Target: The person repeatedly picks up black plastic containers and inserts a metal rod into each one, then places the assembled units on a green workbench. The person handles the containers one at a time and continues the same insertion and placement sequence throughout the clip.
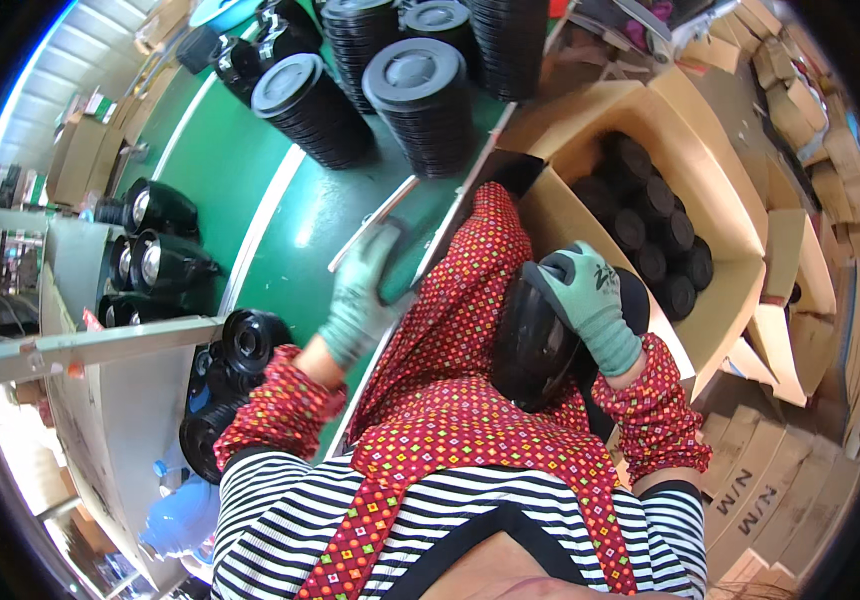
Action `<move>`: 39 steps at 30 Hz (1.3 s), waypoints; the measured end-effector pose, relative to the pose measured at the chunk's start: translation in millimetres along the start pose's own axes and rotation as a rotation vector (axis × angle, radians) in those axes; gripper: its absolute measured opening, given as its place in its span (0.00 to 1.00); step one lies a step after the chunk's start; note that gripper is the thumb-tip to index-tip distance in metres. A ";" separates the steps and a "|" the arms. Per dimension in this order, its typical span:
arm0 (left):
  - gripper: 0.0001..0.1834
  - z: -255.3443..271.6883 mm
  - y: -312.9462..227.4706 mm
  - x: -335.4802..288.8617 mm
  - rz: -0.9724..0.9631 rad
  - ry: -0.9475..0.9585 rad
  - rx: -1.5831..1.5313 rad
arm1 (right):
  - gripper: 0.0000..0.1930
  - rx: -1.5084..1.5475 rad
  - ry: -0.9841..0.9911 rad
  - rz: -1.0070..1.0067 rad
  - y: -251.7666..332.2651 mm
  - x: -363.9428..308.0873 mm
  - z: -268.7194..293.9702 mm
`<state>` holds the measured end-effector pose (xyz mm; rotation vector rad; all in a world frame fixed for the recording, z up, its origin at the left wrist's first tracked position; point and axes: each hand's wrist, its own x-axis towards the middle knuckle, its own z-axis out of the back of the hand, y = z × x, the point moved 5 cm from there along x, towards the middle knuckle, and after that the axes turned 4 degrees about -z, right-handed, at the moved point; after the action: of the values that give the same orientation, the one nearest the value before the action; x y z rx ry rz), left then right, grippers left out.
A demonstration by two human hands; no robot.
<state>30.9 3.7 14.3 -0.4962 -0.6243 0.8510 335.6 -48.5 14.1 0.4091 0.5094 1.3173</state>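
Head view: we pinch the glossy black shell near its upper end with our right hand, apparently bracing it against our apron for steadiness, our left hand loosely spread over the green counter.

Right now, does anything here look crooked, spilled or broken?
Nothing plainly spilled or broken stands out. The black stacks on the green work surface seem to lean, though the wide lens bends straight edges, so this may be distortion.
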 end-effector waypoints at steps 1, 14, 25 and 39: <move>0.56 10.3 18.7 4.9 0.076 -0.008 0.253 | 0.17 -0.075 -0.113 0.098 2.2 -8.6 3.7; 0.32 17.0 -5.6 35.7 0.511 0.267 -0.656 | 0.16 1.066 0.397 -0.096 -4.8 -6.8 64.0; 0.43 -7.2 -136.6 184.1 -0.014 0.723 -0.510 | 0.17 0.374 -0.065 0.791 -12.4 101.6 74.0; 0.16 -104.1 -229.7 163.5 -0.421 0.673 -0.349 | 0.21 1.027 0.234 0.754 -52.0 62.6 -27.7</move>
<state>306.4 -10.5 133.7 -0.8796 -0.2301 0.1412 372.2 1.8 -45.2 1.4033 1.3175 1.7528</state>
